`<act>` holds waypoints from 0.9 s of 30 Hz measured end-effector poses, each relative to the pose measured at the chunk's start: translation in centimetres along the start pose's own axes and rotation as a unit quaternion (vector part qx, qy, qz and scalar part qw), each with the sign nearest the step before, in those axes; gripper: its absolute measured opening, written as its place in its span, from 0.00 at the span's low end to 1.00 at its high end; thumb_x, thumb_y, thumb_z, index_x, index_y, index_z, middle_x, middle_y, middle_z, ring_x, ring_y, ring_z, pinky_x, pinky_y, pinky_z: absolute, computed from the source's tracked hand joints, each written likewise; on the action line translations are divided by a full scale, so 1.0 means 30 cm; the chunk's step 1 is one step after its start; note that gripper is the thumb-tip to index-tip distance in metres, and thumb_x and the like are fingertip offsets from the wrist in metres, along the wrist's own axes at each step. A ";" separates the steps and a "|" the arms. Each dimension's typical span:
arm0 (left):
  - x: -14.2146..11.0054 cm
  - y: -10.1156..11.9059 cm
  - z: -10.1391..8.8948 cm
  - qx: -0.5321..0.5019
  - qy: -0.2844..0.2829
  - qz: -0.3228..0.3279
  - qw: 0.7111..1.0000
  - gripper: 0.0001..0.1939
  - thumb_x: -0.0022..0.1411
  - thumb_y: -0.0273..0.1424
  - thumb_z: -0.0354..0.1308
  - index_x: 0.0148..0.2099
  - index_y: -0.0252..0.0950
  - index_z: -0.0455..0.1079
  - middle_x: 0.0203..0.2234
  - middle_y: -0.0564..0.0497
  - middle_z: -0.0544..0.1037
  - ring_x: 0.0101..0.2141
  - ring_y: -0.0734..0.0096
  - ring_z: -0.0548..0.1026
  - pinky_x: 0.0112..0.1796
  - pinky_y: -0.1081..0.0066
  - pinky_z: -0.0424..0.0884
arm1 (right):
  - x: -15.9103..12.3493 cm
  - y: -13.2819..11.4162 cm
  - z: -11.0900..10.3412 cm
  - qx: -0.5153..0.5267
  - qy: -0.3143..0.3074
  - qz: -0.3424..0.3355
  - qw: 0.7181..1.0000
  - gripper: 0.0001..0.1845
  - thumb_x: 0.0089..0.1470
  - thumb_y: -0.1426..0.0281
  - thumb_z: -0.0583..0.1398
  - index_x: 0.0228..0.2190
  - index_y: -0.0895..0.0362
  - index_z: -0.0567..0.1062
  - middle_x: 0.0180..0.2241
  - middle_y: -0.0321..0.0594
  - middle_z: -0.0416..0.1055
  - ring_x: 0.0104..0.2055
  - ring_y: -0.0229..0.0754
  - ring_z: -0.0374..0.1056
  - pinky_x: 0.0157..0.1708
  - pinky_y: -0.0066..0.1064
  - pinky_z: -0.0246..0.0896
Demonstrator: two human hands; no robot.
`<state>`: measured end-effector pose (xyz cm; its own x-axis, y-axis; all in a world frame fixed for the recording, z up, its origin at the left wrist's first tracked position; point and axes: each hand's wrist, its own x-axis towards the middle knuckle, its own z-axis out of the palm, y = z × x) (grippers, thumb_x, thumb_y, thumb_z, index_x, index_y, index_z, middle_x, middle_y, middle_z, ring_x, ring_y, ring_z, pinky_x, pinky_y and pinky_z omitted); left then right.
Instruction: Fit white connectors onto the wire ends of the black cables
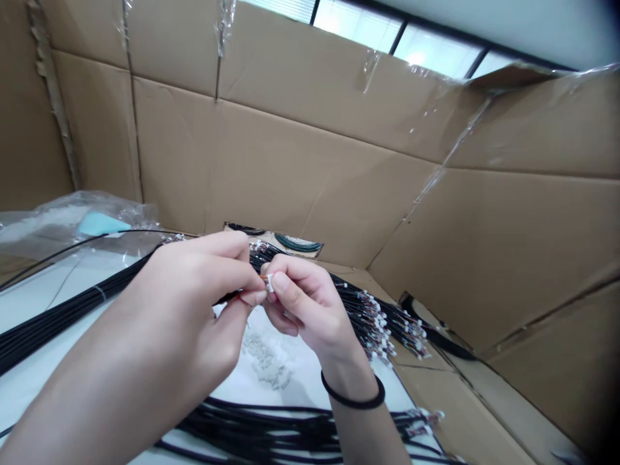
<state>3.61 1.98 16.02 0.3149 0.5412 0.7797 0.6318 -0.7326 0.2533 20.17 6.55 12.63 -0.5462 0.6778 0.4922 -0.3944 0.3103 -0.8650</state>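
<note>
Close together above the white work surface (pixel 310 387), my two hands meet at a small white connector (pixel 269 283). My right hand (pixel 310 303) pinches the connector between thumb and forefinger. Thin orange-brown wires (pixel 263 278) run from it into the fingertips of my left hand (pixel 208 284), which are closed on them. The cable these wires belong to is mostly hidden behind my left hand. Below the hands lies a scatter of small pale connector pieces (pixel 266 358).
Bundles of black cables with white connector ends lie at left (pixel 72 310), behind my right hand (pixel 372 323) and in front (pixel 261 433). A clear plastic bag (pixel 97 219) rests at back left. Cardboard walls (pixel 300 148) enclose the surface; a cutout shows coiled cable (pixel 298 243).
</note>
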 end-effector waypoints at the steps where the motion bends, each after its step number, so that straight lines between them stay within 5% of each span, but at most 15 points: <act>1: -0.001 -0.001 0.000 -0.003 -0.001 0.000 1.000 0.14 0.61 0.22 0.52 0.23 0.37 0.68 0.21 0.57 0.63 0.21 0.80 0.60 0.23 0.75 0.55 | -0.001 -0.001 -0.001 -0.011 0.002 -0.001 1.000 0.15 0.61 0.64 0.61 0.26 0.58 0.69 0.17 0.26 0.55 0.14 0.26 0.48 0.13 0.19 0.42; 18: -0.013 0.027 0.007 0.017 0.012 -0.037 0.999 0.12 0.57 0.20 0.51 0.26 0.38 0.71 0.22 0.57 0.67 0.23 0.77 0.65 0.25 0.72 0.58 | -0.006 0.002 -0.018 -0.073 -0.013 -0.015 0.997 0.14 0.63 0.61 0.59 0.28 0.56 0.68 0.18 0.27 0.55 0.15 0.29 0.49 0.13 0.22 0.44; 27: -0.016 0.024 0.014 0.028 0.008 -0.039 0.999 0.12 0.55 0.18 0.51 0.26 0.37 0.69 0.22 0.57 0.66 0.22 0.78 0.64 0.25 0.72 0.58 | -0.016 -0.041 -0.010 -0.225 0.015 -0.041 0.973 0.17 0.65 0.61 0.58 0.26 0.56 0.69 0.19 0.30 0.59 0.17 0.30 0.53 0.16 0.24 0.48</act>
<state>4.21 1.35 15.58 0.2529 0.5884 0.7680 0.6923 -0.6646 0.2812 21.15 6.04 13.43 -0.5024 0.6557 0.5636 -0.0689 0.6194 -0.7820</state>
